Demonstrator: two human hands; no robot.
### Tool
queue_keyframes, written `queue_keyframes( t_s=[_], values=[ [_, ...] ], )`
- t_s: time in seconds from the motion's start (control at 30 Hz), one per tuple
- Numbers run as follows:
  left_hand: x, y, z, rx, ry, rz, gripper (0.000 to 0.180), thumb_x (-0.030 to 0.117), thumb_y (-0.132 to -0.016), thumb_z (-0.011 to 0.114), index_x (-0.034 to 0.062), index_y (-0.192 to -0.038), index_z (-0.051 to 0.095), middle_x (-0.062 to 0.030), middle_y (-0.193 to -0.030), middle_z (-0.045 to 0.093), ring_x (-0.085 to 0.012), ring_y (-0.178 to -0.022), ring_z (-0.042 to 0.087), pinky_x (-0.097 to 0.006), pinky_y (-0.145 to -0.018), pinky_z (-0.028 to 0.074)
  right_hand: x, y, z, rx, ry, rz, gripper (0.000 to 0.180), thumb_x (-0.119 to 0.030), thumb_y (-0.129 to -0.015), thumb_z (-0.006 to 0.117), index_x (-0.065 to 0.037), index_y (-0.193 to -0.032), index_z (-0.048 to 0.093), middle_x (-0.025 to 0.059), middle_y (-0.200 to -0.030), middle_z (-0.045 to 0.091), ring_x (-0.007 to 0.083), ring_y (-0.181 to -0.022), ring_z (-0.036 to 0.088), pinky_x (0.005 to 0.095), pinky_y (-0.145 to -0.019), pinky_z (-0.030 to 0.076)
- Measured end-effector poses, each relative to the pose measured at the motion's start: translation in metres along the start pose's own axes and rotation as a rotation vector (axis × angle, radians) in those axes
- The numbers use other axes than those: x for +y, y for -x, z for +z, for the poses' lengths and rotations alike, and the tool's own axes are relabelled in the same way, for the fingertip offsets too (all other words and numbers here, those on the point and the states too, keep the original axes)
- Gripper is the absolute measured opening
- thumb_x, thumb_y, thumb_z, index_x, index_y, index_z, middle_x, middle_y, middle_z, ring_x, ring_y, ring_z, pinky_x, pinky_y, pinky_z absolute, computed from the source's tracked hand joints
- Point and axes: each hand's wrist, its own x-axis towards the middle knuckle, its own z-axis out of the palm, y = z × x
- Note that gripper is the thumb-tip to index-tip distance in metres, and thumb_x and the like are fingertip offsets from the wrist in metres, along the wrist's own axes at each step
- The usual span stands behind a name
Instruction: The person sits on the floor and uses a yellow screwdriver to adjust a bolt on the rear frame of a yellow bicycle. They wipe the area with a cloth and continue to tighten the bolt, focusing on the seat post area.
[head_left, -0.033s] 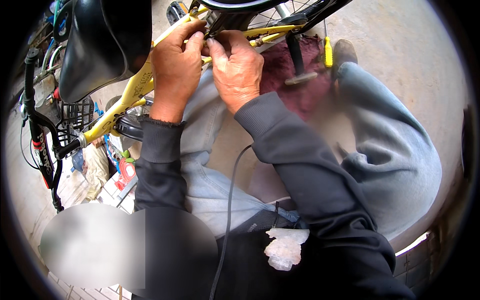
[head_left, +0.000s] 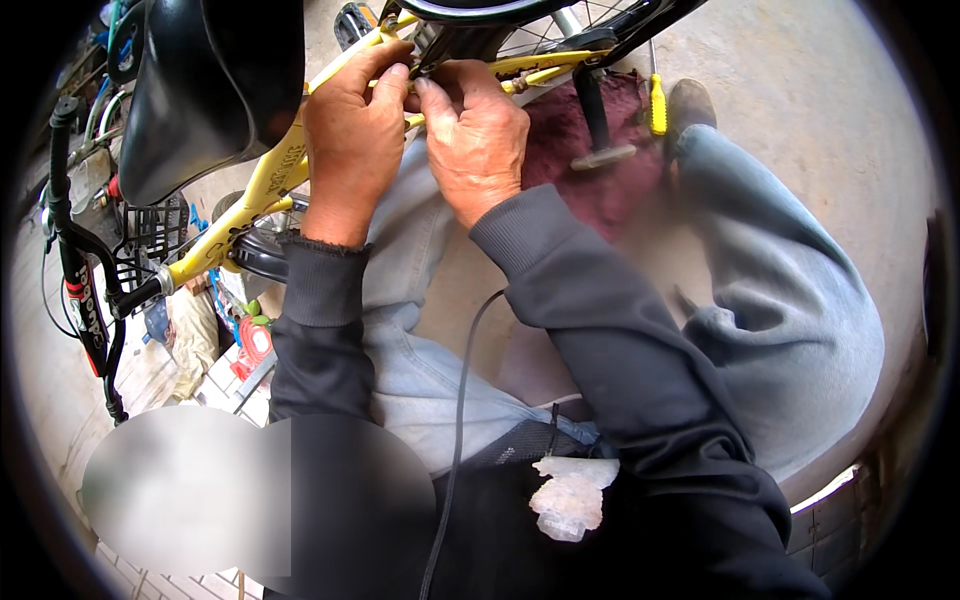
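Observation:
A yellow bicycle frame slants across the upper left. My left hand and my right hand meet at its thin tubes, beside the black wheel and mudguard. Both are closed, with thumbs and forefingers pinched close together. Whatever lies between the fingertips is too small and hidden to make out. The black saddle is just left of my left hand. To the right of my right hand, a black crank arm ends in a pedal.
A dark red cloth lies under the pedal. The yellow-handled screwdriver rests on the floor near my shoe. Handlebars, a black basket and assorted items crowd the left. A dark cable hangs before me.

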Motion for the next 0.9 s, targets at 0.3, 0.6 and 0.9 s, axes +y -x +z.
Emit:
queue_keyframes(
  t_s=[0.3, 0.6, 0.9],
  values=[
    [0.000, 0.001, 0.000, 0.010, -0.028, 0.006, 0.021, 0.008, -0.088, 0.058, -0.0015, -0.104, 0.068, -0.0100, -0.086, 0.071, -0.0129, -0.070, 0.068, -0.024, -0.066, 0.053, 0.001, -0.001, 0.001, 0.011, 0.086, -0.048, 0.015, -0.016, -0.086, 0.066, -0.004, -0.094, 0.063, 0.0145, -0.085, 0.068, 0.0305, -0.077, 0.067, 0.0357, -0.068, 0.051],
    [0.001, 0.002, 0.002, -0.006, -0.040, 0.002, 0.021, 0.010, -0.087, 0.060, -0.0011, -0.101, 0.069, -0.0109, -0.082, 0.071, -0.0141, -0.068, 0.067, -0.025, -0.066, 0.052, -0.004, -0.001, 0.000, -0.059, 0.109, 0.105, 0.020, -0.023, -0.090, 0.061, -0.003, -0.092, 0.061, 0.0176, -0.083, 0.067, 0.0315, -0.075, 0.066, 0.0370, -0.065, 0.050],
    [-0.003, 0.001, -0.001, 0.000, -0.064, 0.025, 0.020, 0.008, -0.086, 0.060, -0.0007, -0.101, 0.069, -0.0100, -0.083, 0.071, -0.0138, -0.070, 0.068, -0.024, -0.066, 0.053, -0.005, -0.001, -0.001, -0.013, 0.015, 0.010, 0.015, -0.015, -0.085, 0.064, -0.003, -0.092, 0.059, 0.0162, -0.083, 0.065, 0.0327, -0.078, 0.064, 0.0394, -0.069, 0.050]
  ],
)
